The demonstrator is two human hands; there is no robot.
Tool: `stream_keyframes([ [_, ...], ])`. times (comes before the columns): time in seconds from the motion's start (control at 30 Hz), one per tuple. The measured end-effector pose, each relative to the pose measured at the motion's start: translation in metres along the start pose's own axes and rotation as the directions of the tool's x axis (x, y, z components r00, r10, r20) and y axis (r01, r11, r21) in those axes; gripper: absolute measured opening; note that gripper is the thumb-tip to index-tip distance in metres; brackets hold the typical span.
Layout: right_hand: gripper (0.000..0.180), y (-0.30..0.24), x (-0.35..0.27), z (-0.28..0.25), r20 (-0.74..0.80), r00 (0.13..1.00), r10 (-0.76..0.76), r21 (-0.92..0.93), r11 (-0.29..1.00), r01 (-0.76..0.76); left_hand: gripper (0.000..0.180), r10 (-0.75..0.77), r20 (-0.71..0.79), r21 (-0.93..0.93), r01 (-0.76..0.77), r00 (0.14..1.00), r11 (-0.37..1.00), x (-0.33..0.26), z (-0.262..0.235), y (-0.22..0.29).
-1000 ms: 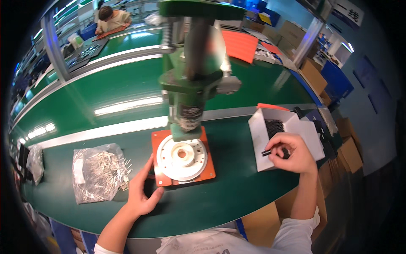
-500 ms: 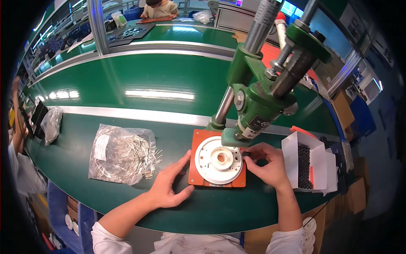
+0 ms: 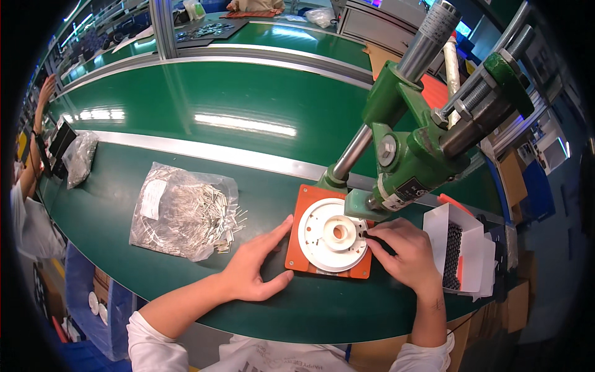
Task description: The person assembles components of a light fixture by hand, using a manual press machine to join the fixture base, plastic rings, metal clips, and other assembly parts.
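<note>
A white round disc fixture sits on an orange base plate under a green hand press. My left hand lies flat on the green table, its fingers spread and its thumb against the plate's left edge. My right hand rests at the disc's right rim, fingertips pinched on a small black part at the disc's edge.
A clear plastic bag of thin metal pins lies left of my left hand. A white box of small black parts stands right of my right hand. Another person's arm shows at the far left by another bag.
My right hand has come from the white box to the disc's right rim with a black part. My left hand stays by the plate. The view has swung left.
</note>
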State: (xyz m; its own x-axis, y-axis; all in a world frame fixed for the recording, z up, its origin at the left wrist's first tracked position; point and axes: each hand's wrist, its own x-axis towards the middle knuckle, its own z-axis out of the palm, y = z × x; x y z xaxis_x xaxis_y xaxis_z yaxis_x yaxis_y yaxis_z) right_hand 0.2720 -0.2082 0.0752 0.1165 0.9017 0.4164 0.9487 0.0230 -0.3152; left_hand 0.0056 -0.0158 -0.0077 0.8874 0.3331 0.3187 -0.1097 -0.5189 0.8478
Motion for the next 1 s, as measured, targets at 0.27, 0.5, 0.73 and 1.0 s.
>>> stream_keyframes([
  [0.27,0.020,-0.008,0.014,-0.003,0.089,0.996,0.029,0.025,0.999,-0.031,0.097,-0.009,0.019,-0.022,0.009,1.000,1.000,-0.001,0.000,-0.001],
  [0.5,0.022,-0.004,0.017,-0.006,0.222,0.938,0.266,0.222,0.923,-0.314,0.095,-0.022,0.022,-0.034,0.023,1.000,0.999,0.000,0.001,0.000],
  [0.73,0.024,0.008,0.018,0.006,0.284,0.921,0.267,0.214,0.919,-0.332,0.095,-0.040,0.043,-0.028,0.041,0.998,0.999,-0.001,-0.003,0.000],
  [1.0,0.024,-0.001,0.017,0.013,0.209,0.912,0.352,0.205,0.897,-0.393,0.094,-0.027,0.028,0.029,0.026,0.999,0.999,0.000,-0.003,-0.001],
])
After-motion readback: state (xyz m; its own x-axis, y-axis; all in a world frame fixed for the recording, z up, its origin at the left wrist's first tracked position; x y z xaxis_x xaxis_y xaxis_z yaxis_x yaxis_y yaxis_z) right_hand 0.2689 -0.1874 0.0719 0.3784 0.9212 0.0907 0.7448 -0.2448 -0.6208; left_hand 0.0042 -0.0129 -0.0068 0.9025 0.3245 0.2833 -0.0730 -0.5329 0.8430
